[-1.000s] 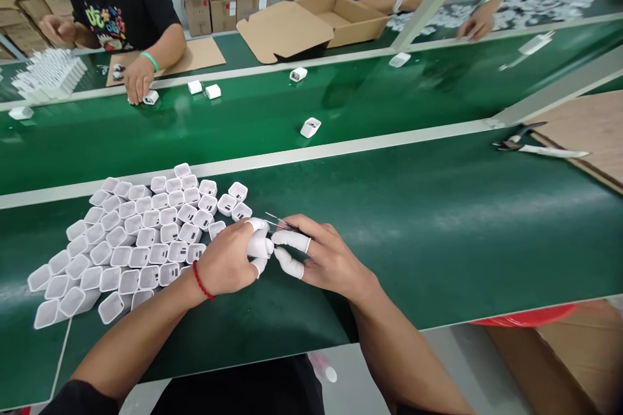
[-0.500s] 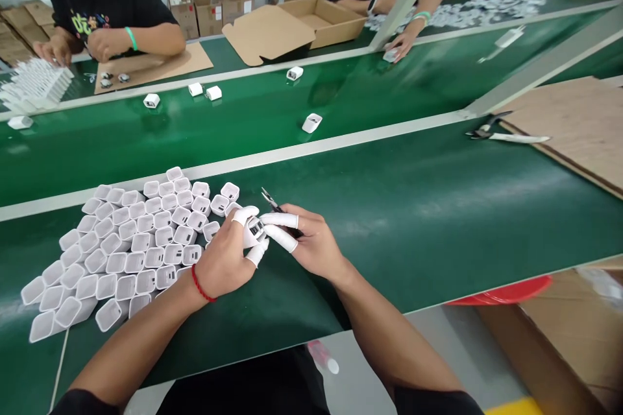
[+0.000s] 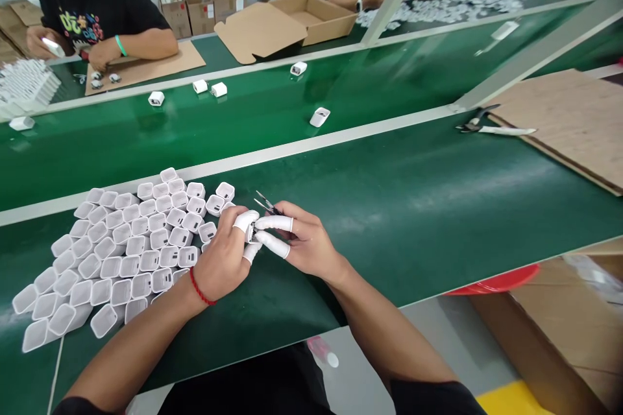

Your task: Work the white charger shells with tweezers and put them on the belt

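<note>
Dark green, glossy worktop [image 3: 389,227] lies beneath both forearms. Over it, the left hand [image 3: 222,251] grips one small white plastic housing [image 3: 250,233], apparently turning its mouth toward the right hand [image 3: 310,243], whose white-covered fingertips close at that mouth (what they pinch is hidden) around one tucked-back pair of slim metal tweezers [image 3: 267,205]. Leftward, roughly fifty open-topped white housings [image 3: 111,267] crowd together, probably for reach. Beyond, six white blocks [image 3: 320,117] dot the bright green belt [image 3: 243,133].

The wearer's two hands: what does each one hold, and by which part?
The left hand holds a white plastic housing by its sides. The right hand holds a slim two-pronged tool behind its prongs; its rear is hidden.
</note>
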### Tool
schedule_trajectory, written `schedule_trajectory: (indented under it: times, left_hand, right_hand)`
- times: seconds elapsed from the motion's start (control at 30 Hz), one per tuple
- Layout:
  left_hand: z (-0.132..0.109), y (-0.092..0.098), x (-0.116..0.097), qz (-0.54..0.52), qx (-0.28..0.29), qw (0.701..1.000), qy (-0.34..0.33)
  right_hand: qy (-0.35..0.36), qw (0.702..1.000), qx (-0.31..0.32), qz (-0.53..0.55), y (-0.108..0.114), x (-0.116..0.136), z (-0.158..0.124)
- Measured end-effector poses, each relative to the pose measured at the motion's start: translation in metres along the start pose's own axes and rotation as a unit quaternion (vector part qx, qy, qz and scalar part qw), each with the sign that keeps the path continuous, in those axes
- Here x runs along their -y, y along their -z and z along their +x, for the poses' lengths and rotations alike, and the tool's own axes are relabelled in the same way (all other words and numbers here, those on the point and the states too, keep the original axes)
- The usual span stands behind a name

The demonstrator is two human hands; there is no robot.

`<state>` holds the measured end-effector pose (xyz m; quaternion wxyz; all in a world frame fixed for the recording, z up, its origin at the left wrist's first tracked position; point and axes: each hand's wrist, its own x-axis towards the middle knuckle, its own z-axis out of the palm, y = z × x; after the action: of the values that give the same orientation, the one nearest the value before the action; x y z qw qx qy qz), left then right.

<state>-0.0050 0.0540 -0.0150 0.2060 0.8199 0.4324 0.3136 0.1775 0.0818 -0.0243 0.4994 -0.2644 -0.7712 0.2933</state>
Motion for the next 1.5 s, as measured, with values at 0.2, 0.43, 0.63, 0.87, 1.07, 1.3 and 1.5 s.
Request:
schedule_trajectory:
  times: [0.2,0.43,0.63,0.87,1.07,1.3,1.5]
  left_hand:
    - [0.000,0.000,0.001,0.032,0.000,0.999,0.006]
    - [0.001,-0.001,0.002,0.060,0.003,0.998,-0.007]
    - [0.004,0.003,0.000,0.077,0.000,0.997,-0.016]
    - [0.008,0.007,-0.001,0.017,-0.007,0.999,0.030]
    - [0.007,0.005,0.001,-0.056,-0.024,0.997,0.038]
    - [0.004,0.003,0.002,-0.077,-0.021,0.995,0.067]
    - [0.005,0.002,0.001,-0.072,-0.007,0.995,0.073]
  right_hand:
    - [0.044,0.987,0.030,-0.149,0.004,0.000,-0.003]
    - [0.078,0.954,0.083,-0.276,0.006,0.005,-0.005]
    - [0.105,0.959,0.048,-0.260,0.010,0.004,-0.004]
    - [0.076,0.992,-0.003,-0.102,0.019,0.006,-0.004]
    - [0.065,0.995,0.003,-0.078,0.022,0.006,-0.003]
    - [0.058,0.987,0.024,-0.147,0.025,0.008,-0.004]
    - [0.069,0.984,0.028,-0.161,0.023,0.008,-0.005]
